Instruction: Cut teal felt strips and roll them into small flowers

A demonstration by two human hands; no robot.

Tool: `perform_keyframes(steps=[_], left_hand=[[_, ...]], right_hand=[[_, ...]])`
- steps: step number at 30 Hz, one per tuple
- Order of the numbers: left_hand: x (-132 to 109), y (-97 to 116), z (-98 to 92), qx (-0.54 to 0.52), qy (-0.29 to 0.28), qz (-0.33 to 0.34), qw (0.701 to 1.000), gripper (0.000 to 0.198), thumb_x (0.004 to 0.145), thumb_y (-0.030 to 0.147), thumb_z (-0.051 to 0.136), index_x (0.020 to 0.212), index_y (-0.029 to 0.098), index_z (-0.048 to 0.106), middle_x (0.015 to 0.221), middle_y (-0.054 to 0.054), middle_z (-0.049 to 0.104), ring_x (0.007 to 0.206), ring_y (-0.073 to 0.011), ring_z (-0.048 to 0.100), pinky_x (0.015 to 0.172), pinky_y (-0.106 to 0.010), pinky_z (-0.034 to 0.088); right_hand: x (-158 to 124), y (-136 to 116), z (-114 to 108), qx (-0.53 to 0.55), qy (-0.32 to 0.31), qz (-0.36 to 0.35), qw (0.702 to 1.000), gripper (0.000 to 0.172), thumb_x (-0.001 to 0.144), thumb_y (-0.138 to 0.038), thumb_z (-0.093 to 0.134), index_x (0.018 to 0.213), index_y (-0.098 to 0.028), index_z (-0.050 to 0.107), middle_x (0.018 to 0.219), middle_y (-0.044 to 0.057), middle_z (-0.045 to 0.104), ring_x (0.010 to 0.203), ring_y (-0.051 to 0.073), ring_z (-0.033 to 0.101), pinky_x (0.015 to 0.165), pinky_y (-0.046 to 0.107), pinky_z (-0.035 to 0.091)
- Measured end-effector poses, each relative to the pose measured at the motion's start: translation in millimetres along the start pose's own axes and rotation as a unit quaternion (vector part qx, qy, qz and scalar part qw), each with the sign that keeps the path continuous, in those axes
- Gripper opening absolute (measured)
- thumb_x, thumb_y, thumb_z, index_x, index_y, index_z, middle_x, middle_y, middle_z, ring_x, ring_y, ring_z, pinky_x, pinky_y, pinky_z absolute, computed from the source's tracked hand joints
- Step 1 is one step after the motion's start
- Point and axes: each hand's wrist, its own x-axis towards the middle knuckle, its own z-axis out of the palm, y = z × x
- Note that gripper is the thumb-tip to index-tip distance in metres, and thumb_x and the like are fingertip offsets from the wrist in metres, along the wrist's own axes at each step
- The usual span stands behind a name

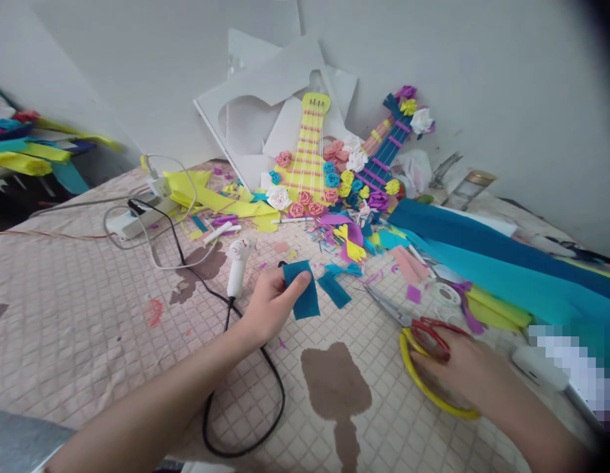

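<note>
My left hand (270, 305) pinches a small blue foam piece (302, 292) between thumb and fingers, just above the pink quilted cloth (88, 309). My right hand (457, 368) rests on a pair of scissors (413, 328) with red and yellow handles, its fingers curled over the handle loops; the blades point up-left. Another blue foam scrap (334, 289) lies between the two hands. A white glue gun (237, 263) with a black cord (236, 420) lies just left of my left hand.
Two foam guitars (309, 157) covered in paper flowers lean on white boards at the wall. Long blue foam sheets (507, 263) stretch to the right, yellow sheets (211, 197) and a power strip (132, 223) sit at the back left. Scraps litter the middle.
</note>
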Motion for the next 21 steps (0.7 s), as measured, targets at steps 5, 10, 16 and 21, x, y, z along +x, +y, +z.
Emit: perform_keyframes(steps=[5, 10, 16, 21], left_hand=[[-2.5, -1.6, 1.8, 0.014, -0.065, -0.003, 0.998, 0.041, 0.081, 0.046, 0.05, 0.054, 0.016, 0.041, 0.05, 0.004, 0.039, 0.045, -0.0071, 0.038, 0.04, -0.018, 0.034], [-7.9, -1.0, 4.5, 0.048, -0.231, -0.04, 0.971, 0.041, 0.083, 0.041, 0.05, 0.052, 0.016, 0.041, 0.047, 0.004, 0.04, 0.042, -0.0058, 0.036, 0.038, -0.017, 0.028], [-9.5, -8.1, 11.6, 0.131, -0.277, 0.006, 0.952, 0.04, 0.081, 0.034, 0.053, 0.049, 0.016, 0.037, 0.048, 0.007, 0.025, 0.044, -0.0045, 0.023, 0.039, -0.018, 0.018], [-8.5, -4.9, 12.2, 0.122, -0.268, -0.026, 0.955, 0.032, 0.079, 0.034, 0.057, 0.055, 0.014, 0.05, 0.049, 0.006, 0.038, 0.045, -0.0049, 0.033, 0.041, -0.017, 0.025]], right_hand=[[-5.6, -13.6, -37.8, 0.07, 0.041, -0.019, 0.997, 0.037, 0.075, -0.05, 0.053, 0.089, -0.022, 0.072, 0.094, 0.011, 0.072, 0.086, 0.032, 0.065, 0.073, 0.044, 0.049], [9.3, -75.9, -47.7, 0.396, 0.003, -0.121, 0.91, 0.045, 0.078, -0.053, 0.055, 0.106, -0.02, 0.065, 0.095, 0.009, 0.07, 0.078, 0.021, 0.066, 0.066, 0.032, 0.053], [28.5, -127.7, -26.6, 0.491, -0.109, -0.221, 0.835, 0.024, 0.073, -0.039, 0.068, 0.086, -0.02, 0.071, 0.079, 0.003, 0.07, 0.071, 0.016, 0.063, 0.061, 0.027, 0.049], [28.0, -124.4, -20.1, 0.568, -0.044, -0.16, 0.806, 0.016, 0.075, -0.035, 0.067, 0.073, -0.019, 0.068, 0.069, -0.001, 0.066, 0.064, 0.012, 0.06, 0.058, 0.023, 0.047]])
